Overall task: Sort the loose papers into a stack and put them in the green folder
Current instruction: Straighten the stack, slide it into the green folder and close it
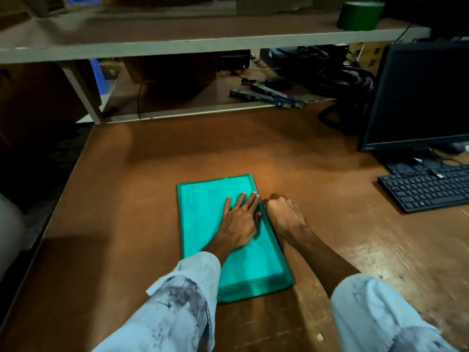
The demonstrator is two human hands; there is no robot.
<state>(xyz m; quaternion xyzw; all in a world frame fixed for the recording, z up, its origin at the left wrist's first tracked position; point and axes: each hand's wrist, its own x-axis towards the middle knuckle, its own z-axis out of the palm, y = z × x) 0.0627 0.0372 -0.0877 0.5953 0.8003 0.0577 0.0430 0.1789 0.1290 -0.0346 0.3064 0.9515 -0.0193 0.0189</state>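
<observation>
Fingers [241,203] of the L hand [237,222] lie straight and slightly spread, flat on the green folder [200,224], pressing its cover down near the R edge. The folder lies shut on the bench [114,199], approx. centre, its long side running away from the person. It looks padded, w/ a raised panel inside the rim, so the papers are prob. already inside. No loose sheet shows anywhere on the bench.

Just beside the folder's R edge sits the R hand [284,214], fingers curled under into a fist, knuckles up, thumb side touching or nearly touching that edge. Whether it nips the edge or a flap can't be told, since that part is hidden under the hand; nothing is visibly held. Further R, well apart from the folder, are a black keyboard [426,189] and a dark monitor [426,97] behind it.

Step in hand, by my read, is the last 1: closing & flattening the folder after filling. Next move needs little:
- Hold the L palm down so the cover doesn't spring.
- Run the R hand along the opening edge to seat it.
- Check that no paper corner sticks out, then lift both hands off.

If a sheet pokes out, reopen the cover rather than force it.
</observation>
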